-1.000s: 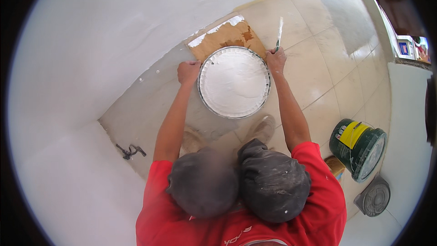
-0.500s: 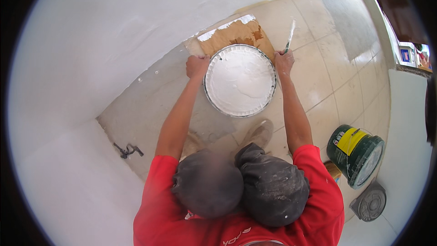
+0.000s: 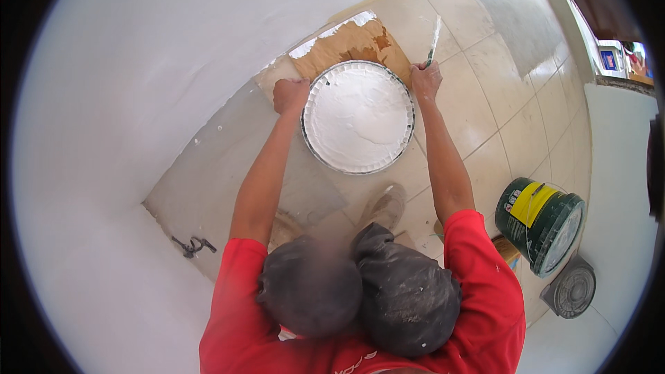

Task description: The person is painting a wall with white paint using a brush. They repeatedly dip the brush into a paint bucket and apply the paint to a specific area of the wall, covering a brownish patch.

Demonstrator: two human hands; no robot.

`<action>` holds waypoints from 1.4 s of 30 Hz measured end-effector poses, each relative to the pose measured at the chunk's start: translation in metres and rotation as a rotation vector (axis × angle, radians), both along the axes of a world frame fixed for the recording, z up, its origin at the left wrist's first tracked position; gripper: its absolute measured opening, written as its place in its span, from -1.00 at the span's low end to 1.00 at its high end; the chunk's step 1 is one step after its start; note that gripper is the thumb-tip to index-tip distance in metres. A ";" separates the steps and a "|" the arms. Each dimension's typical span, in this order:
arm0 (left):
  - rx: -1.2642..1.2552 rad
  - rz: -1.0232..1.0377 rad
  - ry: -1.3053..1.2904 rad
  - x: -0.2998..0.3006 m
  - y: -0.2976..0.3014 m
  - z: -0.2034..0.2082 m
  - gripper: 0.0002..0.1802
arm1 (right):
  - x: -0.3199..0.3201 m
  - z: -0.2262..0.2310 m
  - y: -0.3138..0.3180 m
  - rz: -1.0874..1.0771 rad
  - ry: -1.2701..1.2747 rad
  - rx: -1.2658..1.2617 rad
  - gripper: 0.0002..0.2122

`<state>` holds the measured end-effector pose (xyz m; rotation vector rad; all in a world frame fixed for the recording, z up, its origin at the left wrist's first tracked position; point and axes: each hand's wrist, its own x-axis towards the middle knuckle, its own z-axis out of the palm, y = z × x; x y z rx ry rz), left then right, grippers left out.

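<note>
A large round pail lid (image 3: 358, 118), thickly coated in white with a notched rim and dark green showing at its edge, is in front of me over the floor. My left hand (image 3: 291, 95) is closed at its upper left rim. At the upper right rim my right hand (image 3: 426, 82) is closed around a paintbrush (image 3: 434, 41), its pale bristles pointing away from me. Whether the right fingers also grip the rim I cannot tell. Beyond the lid lies a brown cardboard sheet (image 3: 346, 45) with white smears along its wall-side edge; the lid covers its near part.
A white wall (image 3: 173, 55) runs along the left and far side. To the right, a dark green pail (image 3: 530, 218) with a yellow label leans tilted. Beside it lies a dark grey round-patterned piece (image 3: 573, 289). A black clamp-like tool (image 3: 194, 246) sits near the left wall. Tiles cover the floor (image 3: 485, 131).
The view has shifted slightly, so lid, cardboard and both hands appear a little higher and farther left. Both hands keep their grip and place at the rim.
</note>
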<state>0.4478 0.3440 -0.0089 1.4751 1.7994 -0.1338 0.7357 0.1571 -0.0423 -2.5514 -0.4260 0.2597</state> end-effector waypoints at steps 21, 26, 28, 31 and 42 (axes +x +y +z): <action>0.010 0.006 0.064 0.014 0.000 -0.007 -0.65 | 0.010 -0.030 0.013 -0.051 -0.087 -0.053 -0.72; 0.003 0.010 0.046 0.017 -0.001 -0.009 -0.67 | 0.015 -0.039 0.019 -0.076 -0.098 -0.108 -0.70; -0.006 0.015 0.039 0.019 -0.001 -0.014 -0.67 | 0.021 -0.047 0.019 -0.064 -0.140 -0.113 -0.71; -0.043 0.013 0.017 0.019 0.001 -0.020 -0.67 | 0.025 -0.054 0.022 -0.060 -0.127 -0.095 -0.71; -0.034 0.035 0.038 0.020 0.003 -0.025 -0.68 | 0.019 -0.044 0.030 0.014 -0.074 -0.085 -0.72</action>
